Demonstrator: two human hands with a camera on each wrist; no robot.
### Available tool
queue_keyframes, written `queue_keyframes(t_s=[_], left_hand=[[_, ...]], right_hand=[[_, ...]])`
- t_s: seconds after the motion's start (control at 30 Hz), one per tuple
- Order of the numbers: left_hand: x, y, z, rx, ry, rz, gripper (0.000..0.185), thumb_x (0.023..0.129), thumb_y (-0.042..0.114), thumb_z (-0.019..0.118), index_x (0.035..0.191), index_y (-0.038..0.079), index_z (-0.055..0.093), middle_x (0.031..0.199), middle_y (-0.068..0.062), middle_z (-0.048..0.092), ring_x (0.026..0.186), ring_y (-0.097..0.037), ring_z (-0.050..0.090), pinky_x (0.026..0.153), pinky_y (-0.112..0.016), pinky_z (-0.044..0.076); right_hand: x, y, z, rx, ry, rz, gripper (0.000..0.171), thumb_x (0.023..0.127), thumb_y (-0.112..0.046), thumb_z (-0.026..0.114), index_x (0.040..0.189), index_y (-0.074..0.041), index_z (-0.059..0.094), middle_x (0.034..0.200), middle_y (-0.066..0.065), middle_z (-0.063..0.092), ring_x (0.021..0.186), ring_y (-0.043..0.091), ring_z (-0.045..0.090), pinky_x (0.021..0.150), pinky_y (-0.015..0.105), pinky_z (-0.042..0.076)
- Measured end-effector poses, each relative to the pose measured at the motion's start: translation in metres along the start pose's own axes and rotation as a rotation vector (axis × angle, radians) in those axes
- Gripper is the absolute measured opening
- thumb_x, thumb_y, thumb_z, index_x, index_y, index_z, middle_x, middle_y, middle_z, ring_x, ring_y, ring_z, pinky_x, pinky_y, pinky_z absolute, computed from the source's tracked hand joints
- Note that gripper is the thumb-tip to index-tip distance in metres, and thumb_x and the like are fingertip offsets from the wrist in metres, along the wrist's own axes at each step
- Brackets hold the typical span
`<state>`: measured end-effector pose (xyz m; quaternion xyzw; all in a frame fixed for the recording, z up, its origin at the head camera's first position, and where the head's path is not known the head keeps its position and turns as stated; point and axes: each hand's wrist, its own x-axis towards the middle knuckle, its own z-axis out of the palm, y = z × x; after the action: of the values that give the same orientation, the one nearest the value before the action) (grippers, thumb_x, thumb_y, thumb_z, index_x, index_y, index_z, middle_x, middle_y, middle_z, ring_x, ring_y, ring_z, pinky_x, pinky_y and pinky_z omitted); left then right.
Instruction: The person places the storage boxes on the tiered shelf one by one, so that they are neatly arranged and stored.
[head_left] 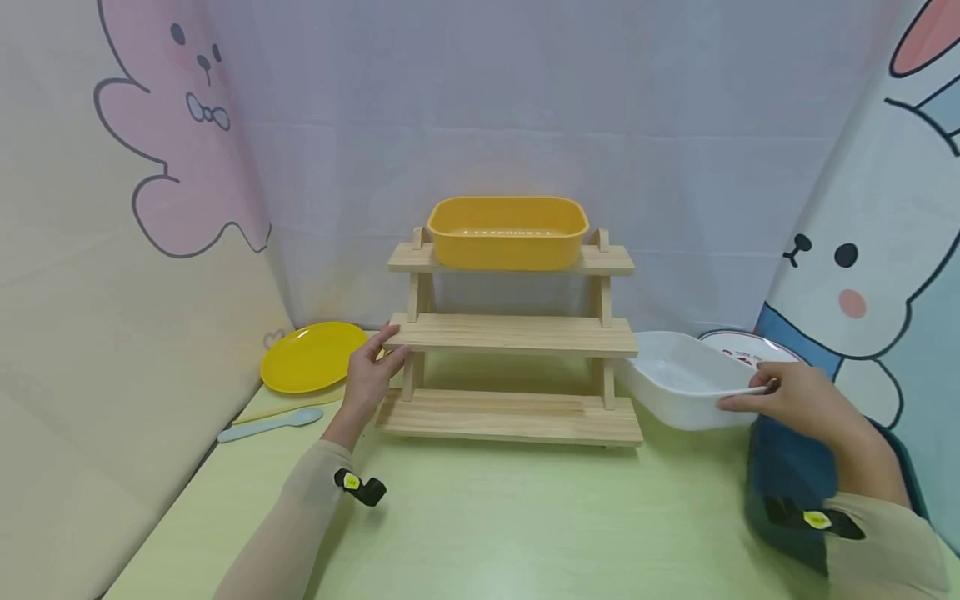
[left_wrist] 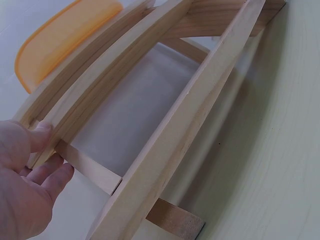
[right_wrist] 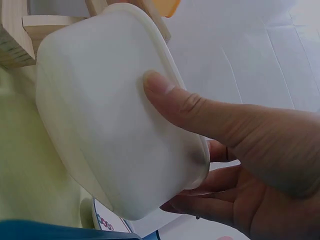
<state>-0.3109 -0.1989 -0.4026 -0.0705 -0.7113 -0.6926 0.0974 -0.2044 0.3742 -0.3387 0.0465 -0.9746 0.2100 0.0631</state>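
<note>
A three-tier wooden display stand [head_left: 510,333] stands on the table. My left hand [head_left: 367,379] grips the left end of its middle shelf, thumb on top and fingers underneath in the left wrist view. In my right hand [head_left: 806,404] is a white rectangular baking dish [head_left: 686,404], pinched at its right rim with the thumb on the outer wall [right_wrist: 100,110]. The dish hangs just right of the stand, slightly tilted, its inside bare. On the top shelf sits a yellow rectangular dish [head_left: 510,250]. The lower two shelves bear nothing.
Left of the stand lie a yellow plate [head_left: 311,358] and a pale spoon [head_left: 270,425]. A white plate with a dark rim [head_left: 750,343] is behind the white dish. A dark blue bin [head_left: 787,475] stands under my right forearm. Printed curtains enclose the table.
</note>
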Motion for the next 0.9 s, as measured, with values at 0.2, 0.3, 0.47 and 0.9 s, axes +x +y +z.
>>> queue_keyframes(t_s=[0.2, 0.3, 0.47, 0.9], left_hand=[[-0.001, -0.001, 0.0, 0.013, 0.008, -0.007, 0.051, 0.097, 0.012, 0.066, 0.146, 0.008, 0.051, 0.162, 0.0, 0.03, 0.127, -0.031, 0.057, 0.093, -0.024, 0.053], [-0.001, -0.001, 0.0, 0.012, 0.01, 0.0, 0.051, 0.097, 0.012, 0.066, 0.146, 0.007, 0.051, 0.162, 0.0, 0.03, 0.126, -0.031, 0.057, 0.093, -0.024, 0.053], [-0.001, -0.001, 0.0, 0.017, 0.009, 0.007, 0.05, 0.097, 0.012, 0.066, 0.145, 0.007, 0.051, 0.162, 0.0, 0.03, 0.125, -0.031, 0.058, 0.092, -0.024, 0.054], [-0.001, 0.0, -0.001, 0.042, -0.004, -0.007, 0.053, 0.098, 0.016, 0.065, 0.148, 0.009, 0.049, 0.162, 0.001, 0.029, 0.13, -0.031, 0.054, 0.094, -0.025, 0.052]], right_hand=[[-0.005, 0.0, -0.009, 0.028, 0.066, 0.035, 0.056, 0.077, -0.051, 0.084, 0.094, -0.001, 0.063, 0.087, 0.015, 0.066, 0.078, 0.026, 0.054, 0.053, 0.027, 0.044], [-0.007, 0.004, -0.011, 0.024, 0.13, 0.049, 0.057, 0.076, -0.05, 0.085, 0.096, -0.001, 0.063, 0.084, 0.013, 0.064, 0.076, 0.025, 0.053, 0.052, 0.027, 0.04], [-0.011, 0.006, -0.015, 0.01, 0.244, 0.075, 0.055, 0.074, -0.047, 0.087, 0.092, -0.002, 0.062, 0.084, 0.014, 0.059, 0.074, 0.026, 0.043, 0.052, 0.03, 0.029], [-0.021, 0.009, -0.031, 0.157, 0.304, 0.118, 0.045, 0.087, -0.036, 0.08, 0.097, 0.003, 0.06, 0.144, 0.038, 0.04, 0.115, 0.057, 0.046, 0.057, 0.004, 0.034]])
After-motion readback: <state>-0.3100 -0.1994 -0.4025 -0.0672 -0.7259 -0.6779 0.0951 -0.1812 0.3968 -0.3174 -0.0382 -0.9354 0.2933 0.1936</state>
